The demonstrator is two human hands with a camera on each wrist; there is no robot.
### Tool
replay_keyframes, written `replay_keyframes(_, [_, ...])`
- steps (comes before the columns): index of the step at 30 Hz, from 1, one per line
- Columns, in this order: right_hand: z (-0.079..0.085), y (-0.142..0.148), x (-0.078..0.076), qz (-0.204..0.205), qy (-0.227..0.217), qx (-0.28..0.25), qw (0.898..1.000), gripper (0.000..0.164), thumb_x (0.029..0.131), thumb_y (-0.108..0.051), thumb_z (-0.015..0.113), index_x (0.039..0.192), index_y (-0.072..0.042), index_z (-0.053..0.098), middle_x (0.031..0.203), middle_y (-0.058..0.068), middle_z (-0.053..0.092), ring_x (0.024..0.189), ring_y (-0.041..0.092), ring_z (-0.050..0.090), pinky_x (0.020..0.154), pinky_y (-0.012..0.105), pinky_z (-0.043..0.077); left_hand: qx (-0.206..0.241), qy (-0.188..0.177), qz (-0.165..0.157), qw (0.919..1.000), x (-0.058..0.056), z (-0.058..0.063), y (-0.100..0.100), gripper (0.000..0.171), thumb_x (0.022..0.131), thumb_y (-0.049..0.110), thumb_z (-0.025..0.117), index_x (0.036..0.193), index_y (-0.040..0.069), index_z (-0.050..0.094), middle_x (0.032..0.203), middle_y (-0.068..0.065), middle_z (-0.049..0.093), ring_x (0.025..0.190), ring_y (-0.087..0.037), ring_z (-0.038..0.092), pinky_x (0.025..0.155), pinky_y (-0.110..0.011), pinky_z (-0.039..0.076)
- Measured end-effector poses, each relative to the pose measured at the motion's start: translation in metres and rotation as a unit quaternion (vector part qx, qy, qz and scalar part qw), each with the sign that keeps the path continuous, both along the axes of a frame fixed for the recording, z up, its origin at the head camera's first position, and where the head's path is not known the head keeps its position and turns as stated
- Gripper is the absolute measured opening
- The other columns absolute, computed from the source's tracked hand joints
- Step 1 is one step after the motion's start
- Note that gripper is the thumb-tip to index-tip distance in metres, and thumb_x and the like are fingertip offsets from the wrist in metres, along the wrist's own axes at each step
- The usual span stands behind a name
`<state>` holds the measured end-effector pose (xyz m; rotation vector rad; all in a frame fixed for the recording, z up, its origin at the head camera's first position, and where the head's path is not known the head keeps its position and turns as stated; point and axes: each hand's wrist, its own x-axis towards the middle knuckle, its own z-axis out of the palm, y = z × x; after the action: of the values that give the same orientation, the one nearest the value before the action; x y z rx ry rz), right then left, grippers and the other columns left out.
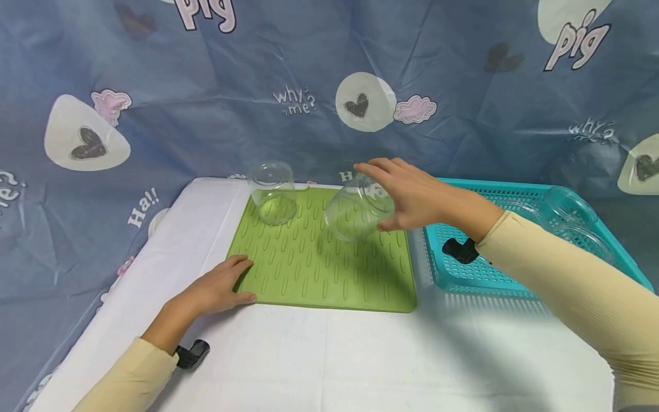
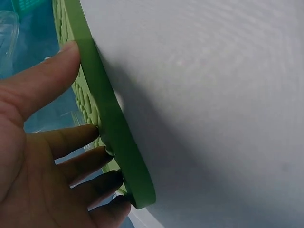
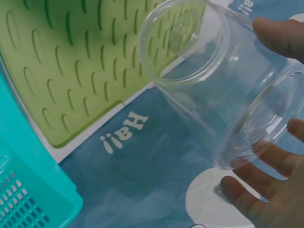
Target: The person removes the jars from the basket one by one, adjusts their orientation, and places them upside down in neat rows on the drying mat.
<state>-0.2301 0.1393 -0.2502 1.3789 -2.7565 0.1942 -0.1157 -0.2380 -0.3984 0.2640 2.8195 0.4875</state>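
A green ridged drying mat (image 1: 309, 274) lies on the white table. My left hand (image 1: 218, 286) rests at its left front corner, thumb and loosely bent fingers touching the edge; in the left wrist view that hand (image 2: 57, 161) spans the mat's rim (image 2: 114, 118). Tilted over the mat, a clear cup (image 1: 350, 214) is held by my right hand (image 1: 412, 194). The right wrist view shows the cup (image 3: 194, 99) with its one end towards the mat and my right-hand fingers (image 3: 256, 175) and thumb around the other end. Another clear cup (image 1: 275, 197) stands at the mat's back left.
To the right of the mat stands a turquoise perforated basket (image 1: 443, 274). Several clear cups (image 1: 571, 206) lie inside it. Behind the table hangs a blue printed cloth (image 1: 257, 126). White tabletop (image 1: 288, 355) shows in front of the mat.
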Motion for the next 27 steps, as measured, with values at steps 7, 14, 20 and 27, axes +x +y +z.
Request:
replay_keyframes(7, [-0.005, -0.007, -0.012, -0.011, -0.012, 0.003, 1.0, 0.104, 0.072, -0.041, 0.085, 0.156, -0.015, 0.029, 0.155, 0.016, 0.036, 0.133, 0.038, 0.043, 0.107, 0.056, 0.042, 0.002, -0.003, 0.002, 1.0, 0.0, 0.0, 0.0, 0.082, 0.086, 0.037, 0.076, 0.147, -0.005, 0.041, 0.154, -0.027, 0.035, 0.14, -0.051, 0.036, 0.11, -0.064, 0.038])
replay_keyframes(14, [-0.013, -0.015, -0.024, -0.032, -0.047, 0.013, 0.998, 0.103, 0.075, -0.04, 0.083, 0.158, -0.021, 0.025, 0.155, 0.015, 0.036, 0.135, 0.036, 0.04, 0.109, 0.056, 0.04, 0.006, -0.005, 0.005, 1.0, 0.0, -0.001, -0.001, 0.081, 0.086, 0.036, 0.076, 0.147, -0.004, 0.04, 0.155, -0.026, 0.034, 0.141, -0.05, 0.036, 0.111, -0.064, 0.037])
replay_keyframes(20, [-0.02, -0.025, -0.032, -0.042, -0.08, 0.009, 0.996, 0.102, 0.076, -0.039, 0.081, 0.159, -0.023, 0.023, 0.154, 0.016, 0.035, 0.133, 0.034, 0.043, 0.107, 0.054, 0.043, 0.007, -0.006, 0.008, 0.9999, -0.001, -0.003, -0.002, 0.082, 0.086, 0.037, 0.075, 0.148, -0.003, 0.039, 0.156, -0.025, 0.034, 0.142, -0.05, 0.035, 0.112, -0.064, 0.037])
replay_keyframes(27, [-0.022, -0.035, -0.045, -0.06, -0.107, 0.002, 0.992, 0.103, 0.078, -0.037, 0.08, 0.16, -0.023, 0.019, 0.159, 0.014, 0.029, 0.14, 0.035, 0.037, 0.111, 0.055, 0.039, 0.009, -0.008, 0.009, 0.9999, -0.002, -0.003, -0.002, 0.082, 0.086, 0.037, 0.076, 0.148, -0.004, 0.039, 0.156, -0.026, 0.033, 0.142, -0.05, 0.035, 0.112, -0.064, 0.036])
